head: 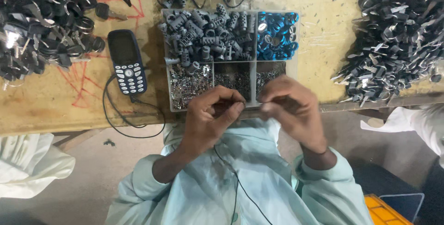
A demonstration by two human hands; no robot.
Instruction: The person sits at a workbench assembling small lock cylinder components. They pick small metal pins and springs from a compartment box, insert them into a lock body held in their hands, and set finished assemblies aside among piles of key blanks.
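My left hand [212, 116] is curled shut around a small dark part at the near edge of a clear compartment tray [291, 65], thumb and forefinger pinched together. My right hand [291, 107] is right beside it, its fingertips pinched on a tiny piece that I cannot make out. The fingertips of both hands almost meet over the tray's front rim. The tray holds grey lock cylinders [208, 33], blue rings [276, 34] and small shiny metal bits [188, 86].
A dark blue keypad phone [127, 61] with a black cable lies left of the tray on the worn wooden bench [319, 31]. Piles of black-headed keys lie at far left [37, 26] and far right [397, 35]. White cloth [27, 160] hangs at lower left, an orange crate [384, 211] at lower right.
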